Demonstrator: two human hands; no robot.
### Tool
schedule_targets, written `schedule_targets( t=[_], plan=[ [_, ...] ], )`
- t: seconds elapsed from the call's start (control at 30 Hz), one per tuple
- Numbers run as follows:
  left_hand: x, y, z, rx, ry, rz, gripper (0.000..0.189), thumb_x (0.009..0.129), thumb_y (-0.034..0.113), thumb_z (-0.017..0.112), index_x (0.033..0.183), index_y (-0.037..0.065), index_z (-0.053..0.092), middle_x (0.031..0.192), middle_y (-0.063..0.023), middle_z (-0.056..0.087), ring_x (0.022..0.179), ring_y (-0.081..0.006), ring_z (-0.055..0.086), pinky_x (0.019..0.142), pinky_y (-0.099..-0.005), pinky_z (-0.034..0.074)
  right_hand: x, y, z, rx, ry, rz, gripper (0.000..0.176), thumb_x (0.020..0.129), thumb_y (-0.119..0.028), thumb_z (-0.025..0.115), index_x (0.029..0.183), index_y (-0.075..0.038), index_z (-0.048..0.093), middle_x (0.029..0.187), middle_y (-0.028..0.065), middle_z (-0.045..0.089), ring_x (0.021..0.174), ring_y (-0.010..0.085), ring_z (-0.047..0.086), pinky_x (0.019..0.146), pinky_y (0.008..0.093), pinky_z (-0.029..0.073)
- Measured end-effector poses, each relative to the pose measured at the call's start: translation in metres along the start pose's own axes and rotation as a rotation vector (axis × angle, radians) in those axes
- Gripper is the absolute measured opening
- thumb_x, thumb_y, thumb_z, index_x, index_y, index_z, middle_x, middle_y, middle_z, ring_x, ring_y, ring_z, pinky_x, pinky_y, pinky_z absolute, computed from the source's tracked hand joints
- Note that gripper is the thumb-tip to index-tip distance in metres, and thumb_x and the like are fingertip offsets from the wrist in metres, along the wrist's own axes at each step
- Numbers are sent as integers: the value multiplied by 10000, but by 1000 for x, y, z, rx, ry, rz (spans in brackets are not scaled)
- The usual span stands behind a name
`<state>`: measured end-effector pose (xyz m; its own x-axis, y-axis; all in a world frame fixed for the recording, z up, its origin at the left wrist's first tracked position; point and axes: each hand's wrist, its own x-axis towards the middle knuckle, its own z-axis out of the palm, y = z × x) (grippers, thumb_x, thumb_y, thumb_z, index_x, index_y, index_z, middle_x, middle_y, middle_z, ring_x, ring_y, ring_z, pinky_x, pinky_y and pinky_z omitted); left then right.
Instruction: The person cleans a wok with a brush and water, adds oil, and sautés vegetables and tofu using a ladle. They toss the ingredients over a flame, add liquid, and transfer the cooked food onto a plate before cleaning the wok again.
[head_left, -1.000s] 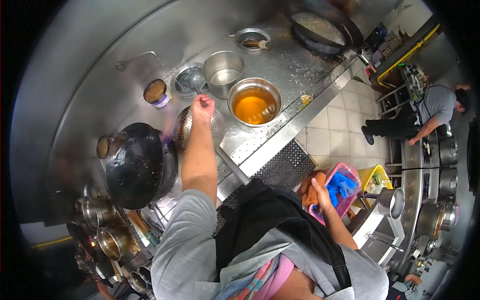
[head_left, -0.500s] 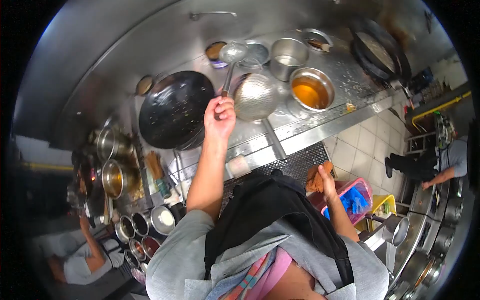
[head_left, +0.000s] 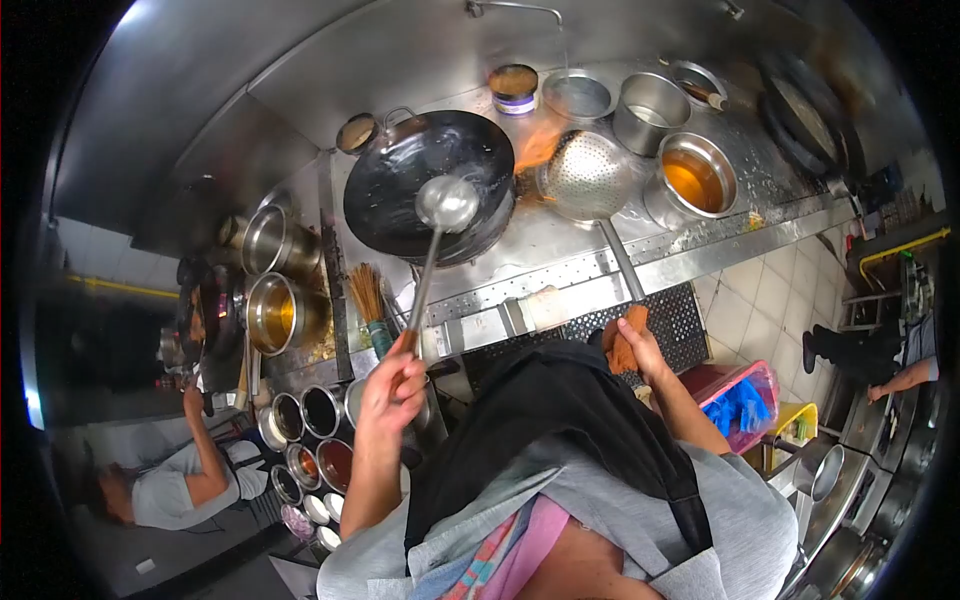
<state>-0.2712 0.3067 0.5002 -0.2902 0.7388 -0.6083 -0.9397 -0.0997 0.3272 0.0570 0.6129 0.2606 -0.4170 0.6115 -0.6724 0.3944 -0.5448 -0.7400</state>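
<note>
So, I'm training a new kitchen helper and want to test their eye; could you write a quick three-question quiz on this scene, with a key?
1. Which hand holds the ladle?
2. True or false: the right hand grips a brown cloth.
3. Which of these does the ladle overlap in this view? A) the perforated strainer; B) the wok; C) the yellow bin.

Key: 1. The left hand. 2. True. 3. B.

Count: one ladle [head_left: 447,204], one perforated strainer [head_left: 590,172], one brown cloth [head_left: 627,350], one bristle brush [head_left: 366,292]; lower right holds two bins [head_left: 703,377].
</note>
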Motion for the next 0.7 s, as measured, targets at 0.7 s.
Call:
schedule_targets(
  t=[0.7],
  plan=[
    [304, -108, 173, 746, -41, 464, 731, 813, -7, 459, 1486, 110, 197, 692, -41, 477, 392, -115, 432, 324, -261, 347, -70, -34, -151, 132, 164, -71, 391, 897, -405, 635, 1042, -41, 641, 943, 47, 645, 867, 149, 613, 788, 311, 494]
  ],
)
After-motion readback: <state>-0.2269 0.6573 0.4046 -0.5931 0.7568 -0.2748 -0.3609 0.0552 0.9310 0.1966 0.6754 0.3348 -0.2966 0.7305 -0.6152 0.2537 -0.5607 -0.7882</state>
